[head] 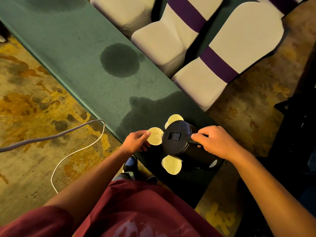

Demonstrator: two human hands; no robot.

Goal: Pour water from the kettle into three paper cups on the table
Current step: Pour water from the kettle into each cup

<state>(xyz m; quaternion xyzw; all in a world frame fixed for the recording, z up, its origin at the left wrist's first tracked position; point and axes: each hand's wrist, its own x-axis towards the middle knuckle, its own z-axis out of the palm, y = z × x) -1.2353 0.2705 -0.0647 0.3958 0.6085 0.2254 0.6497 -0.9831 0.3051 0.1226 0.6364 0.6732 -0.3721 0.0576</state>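
Note:
A black kettle (176, 136) is held above the green table (82, 53), its closed lid facing me. My right hand (215, 141) grips its handle. The kettle's spout touches the rim of the left paper cup (154, 136), which my left hand (136, 141) holds at its side, thumb on the rim. A second paper cup (174, 119) stands behind the kettle, partly hidden by it. A third paper cup (171, 165) stands in front, nearest me. I cannot tell whether water is flowing.
Dark wet patches (119, 59) mark the tablecloth. White chairs with purple bands (213, 65) line the far side of the table. A white cable (71, 149) loops over the patterned floor on the left. My shoes (130, 164) show below the table edge.

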